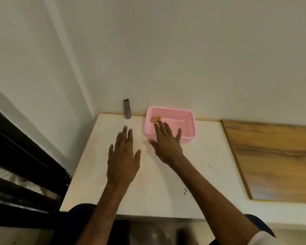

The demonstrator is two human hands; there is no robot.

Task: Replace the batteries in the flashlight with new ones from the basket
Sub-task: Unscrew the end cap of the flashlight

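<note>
Orange batteries (155, 119) in pink basket (189, 137), just beside flat, splayed, empty right grip (166, 140)

- The wall (166, 59) rises straight from the far edge of the table (166, 183), closing off any approach from behind.
- The flashlight (126, 109) stands upright at that edge, near the far left corner; a strip of bare top separates it from the basket (171, 114) on its right.
- The basket is open on top, and its walls bar a sideways reach to the batteries (155, 119) in its far left corner.
- The right hand (166, 144), fingers spread, covers the basket's near left corner.
- The left hand (124, 156), fingers straight, is over the middle, with bare top between its fingertips and the flashlight.
- A wooden board (276, 156) lies flat along the right edge.
</note>
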